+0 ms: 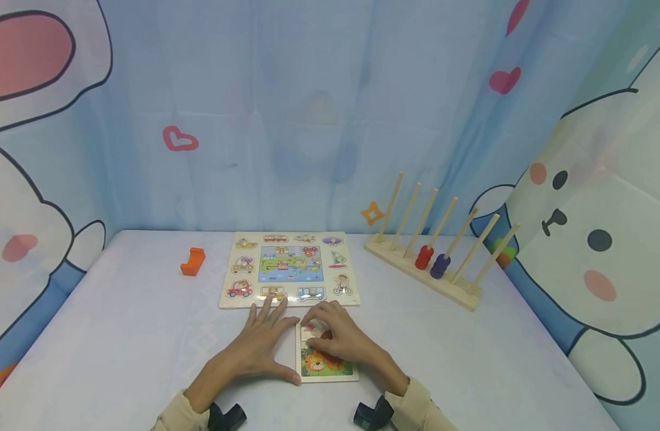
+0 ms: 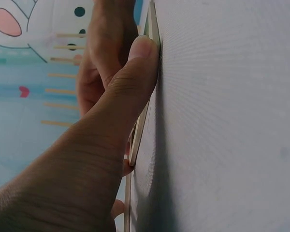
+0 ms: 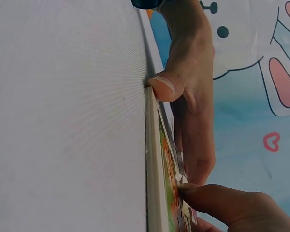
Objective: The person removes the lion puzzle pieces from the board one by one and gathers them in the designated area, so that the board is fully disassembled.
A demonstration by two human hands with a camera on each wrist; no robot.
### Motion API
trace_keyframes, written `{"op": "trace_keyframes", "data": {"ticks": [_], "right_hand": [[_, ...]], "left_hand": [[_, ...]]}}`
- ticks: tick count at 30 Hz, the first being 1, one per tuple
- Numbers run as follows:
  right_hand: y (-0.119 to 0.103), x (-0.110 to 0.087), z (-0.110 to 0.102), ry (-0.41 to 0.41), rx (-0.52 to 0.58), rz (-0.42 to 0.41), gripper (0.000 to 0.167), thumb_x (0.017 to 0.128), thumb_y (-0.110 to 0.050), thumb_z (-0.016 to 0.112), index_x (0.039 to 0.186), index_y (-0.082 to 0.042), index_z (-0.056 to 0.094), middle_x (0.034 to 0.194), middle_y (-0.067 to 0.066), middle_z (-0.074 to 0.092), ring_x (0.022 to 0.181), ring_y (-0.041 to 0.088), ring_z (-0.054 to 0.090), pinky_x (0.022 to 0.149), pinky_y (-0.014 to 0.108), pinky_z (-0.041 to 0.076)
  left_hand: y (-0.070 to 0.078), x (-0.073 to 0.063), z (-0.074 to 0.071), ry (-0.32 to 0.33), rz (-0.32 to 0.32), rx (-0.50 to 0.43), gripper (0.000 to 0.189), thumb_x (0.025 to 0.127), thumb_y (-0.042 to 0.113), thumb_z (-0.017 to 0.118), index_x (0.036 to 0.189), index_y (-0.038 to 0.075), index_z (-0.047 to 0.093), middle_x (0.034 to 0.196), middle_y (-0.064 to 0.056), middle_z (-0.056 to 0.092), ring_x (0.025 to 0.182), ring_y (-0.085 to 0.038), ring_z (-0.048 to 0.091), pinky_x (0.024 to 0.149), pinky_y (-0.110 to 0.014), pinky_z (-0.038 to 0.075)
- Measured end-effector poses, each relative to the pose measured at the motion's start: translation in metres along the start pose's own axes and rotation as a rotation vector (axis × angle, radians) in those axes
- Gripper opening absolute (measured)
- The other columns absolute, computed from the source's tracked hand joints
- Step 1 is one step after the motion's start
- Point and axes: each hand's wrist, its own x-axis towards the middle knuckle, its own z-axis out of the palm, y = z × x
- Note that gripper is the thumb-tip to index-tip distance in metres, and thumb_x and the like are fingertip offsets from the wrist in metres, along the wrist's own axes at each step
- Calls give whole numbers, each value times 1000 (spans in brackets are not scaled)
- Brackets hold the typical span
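The lion puzzle (image 1: 315, 363), a small wooden-framed picture board, lies on the white-covered counter (image 1: 141, 317) in front of the person and is the thing being worked on. Of the two hands, the left hand (image 1: 262, 342) is spread along the lion puzzle's left side, its thumb against the near-left corner and its index finger by the far-left one, seemingly to steady the frame. The right hand (image 1: 337, 335) reaches over from the lion puzzle's right, fingers curled, and appears to pinch a puzzle piece (image 1: 309, 331) at the far-left part between thumb and fingertips.

Directly beyond the lion puzzle is a larger transport puzzle board (image 1: 291, 264). Beyond it to the right stands a seven-peg counting stand (image 1: 423, 269) with red beads (image 1: 424, 257) and blue beads (image 1: 440, 267); far to its left lies an orange curved block (image 1: 192, 262).

The step in hand looks like handling one piece at the frame's corner; whether it is being seated or lifted out, I cannot tell. Either way, the next move seems to call for the left hand bracing the frame while the right keeps a light, level pinch, so that neighbouring pieces do not ride up.
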Motion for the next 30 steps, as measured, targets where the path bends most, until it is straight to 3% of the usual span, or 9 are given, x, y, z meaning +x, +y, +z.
{"op": "trace_keyframes", "data": {"ticks": [16,22,30], "right_hand": [[4,0,1,-13,91,3,30,84,-24,74,111,-27,63,116,-12,58,109,13,44,95,42,38],[4,-1,-1,-19,180,52,28,86,-17,71,112,-25,66,115,-12,62,104,13,47,93,37,40],[5,-1,-2,-9,258,95,24,88,-14,68,111,-22,69,113,-10,64,108,15,52,100,45,41]], "left_hand": [[0,0,0,-3,-7,-16,106,55,80,71,141,24,44,160,-14,13,145,-42,-5,113,-67,-1],[0,0,0,2,-3,-14,106,55,80,70,141,24,44,160,-14,14,146,-41,-4,112,-68,1],[0,0,0,8,-3,-18,105,55,79,71,141,24,44,160,-14,13,146,-40,-5,113,-67,-1]]}}
